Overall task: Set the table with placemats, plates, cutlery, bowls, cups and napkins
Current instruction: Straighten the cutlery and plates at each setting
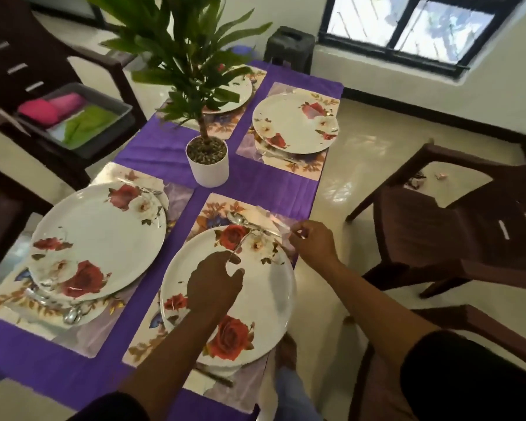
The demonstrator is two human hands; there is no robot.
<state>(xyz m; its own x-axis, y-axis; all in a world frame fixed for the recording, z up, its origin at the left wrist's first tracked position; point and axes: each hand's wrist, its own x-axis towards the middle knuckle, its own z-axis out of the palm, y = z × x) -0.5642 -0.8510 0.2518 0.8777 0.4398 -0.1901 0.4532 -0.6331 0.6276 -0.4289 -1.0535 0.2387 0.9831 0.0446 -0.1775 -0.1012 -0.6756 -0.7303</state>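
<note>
Nearest, the left hand (216, 284) pinches a thin cutlery handle (240, 244) over the rose plate (255, 302), its spoon (237, 219) lying just beyond the fingertips, while the right hand (312, 241) pinches something unclear; stiff, slippery steel, best held mid-handle.

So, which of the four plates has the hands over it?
The nearest plate, at the table's right front; the left hand hovers over it, unlike the other three.

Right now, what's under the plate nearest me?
Under the near plate lies a floral placemat. A smaller plate rim and cutlery peek out at its near edge. The rest underneath is covered.
</note>
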